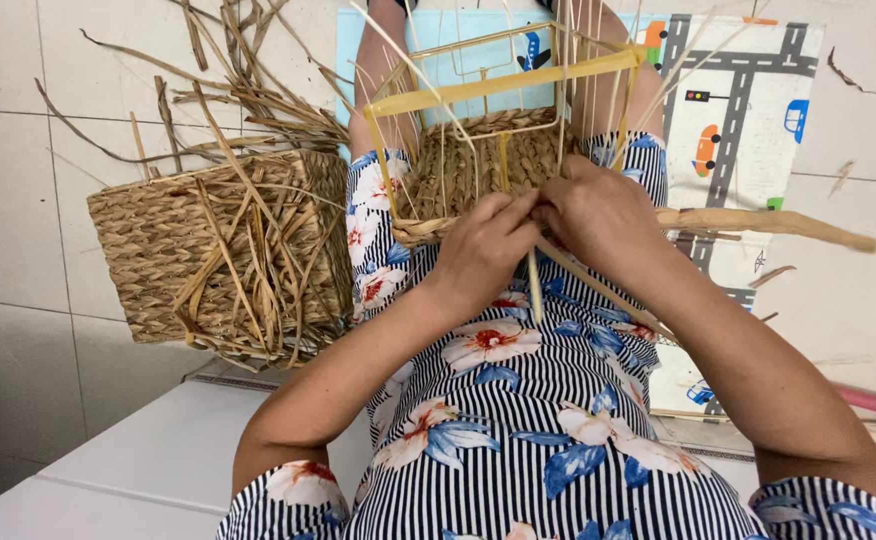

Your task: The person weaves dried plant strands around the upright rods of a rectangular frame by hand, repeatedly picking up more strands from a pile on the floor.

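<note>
Left hand (483, 248) and right hand (598, 215) are pinching straw strands at the near rim of the half-woven basket (478, 165) resting on the lap at 12 o'clock, finished basket (163, 245) holding loose straw sitting at 9 o'clock.

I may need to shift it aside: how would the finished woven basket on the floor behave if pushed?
The woven basket would probably slide lightly, being only dried plaited straw. Its boxy shape looks unlikely to tip or roll. The loose straw strips piled in it would likely shift or spill, since nothing holds them. The walls may flex somewhat.
</note>
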